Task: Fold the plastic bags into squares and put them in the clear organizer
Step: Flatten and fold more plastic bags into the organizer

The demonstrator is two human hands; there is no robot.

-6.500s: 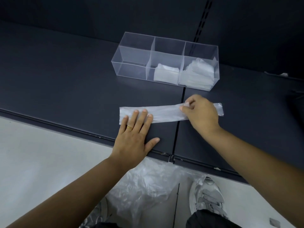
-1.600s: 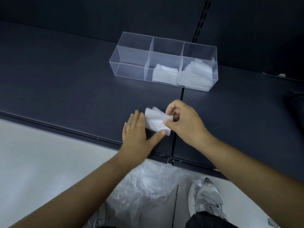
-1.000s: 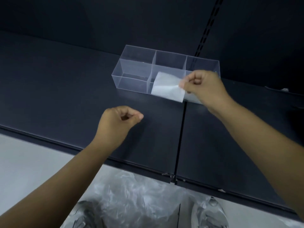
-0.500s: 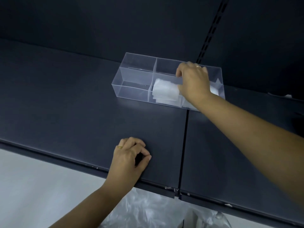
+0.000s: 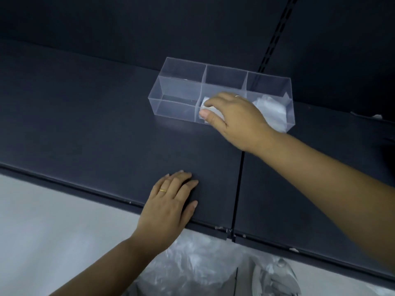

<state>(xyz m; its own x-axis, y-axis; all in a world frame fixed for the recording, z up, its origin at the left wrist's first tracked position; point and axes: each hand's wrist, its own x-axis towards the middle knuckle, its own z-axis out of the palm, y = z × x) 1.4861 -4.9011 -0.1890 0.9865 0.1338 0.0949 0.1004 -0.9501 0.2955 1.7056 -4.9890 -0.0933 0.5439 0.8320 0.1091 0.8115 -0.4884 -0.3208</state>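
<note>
The left hand (image 5: 168,201), near the front edge of the shelf (image 5: 106,129), wears a thin plain gold band (image 5: 162,190) on its ring finger. The right hand (image 5: 237,118), farther back on the shelf, carries a narrow pale ring (image 5: 237,95) that catches the light; which finger it sits on is hard to tell. The nails that show are short and plain. The left forearm (image 5: 102,265) and right forearm (image 5: 320,178) are bare to the frame edge. Below the shelf's front edge shows part of a grey shoe (image 5: 275,276) with lighter, shiny panels.
</note>
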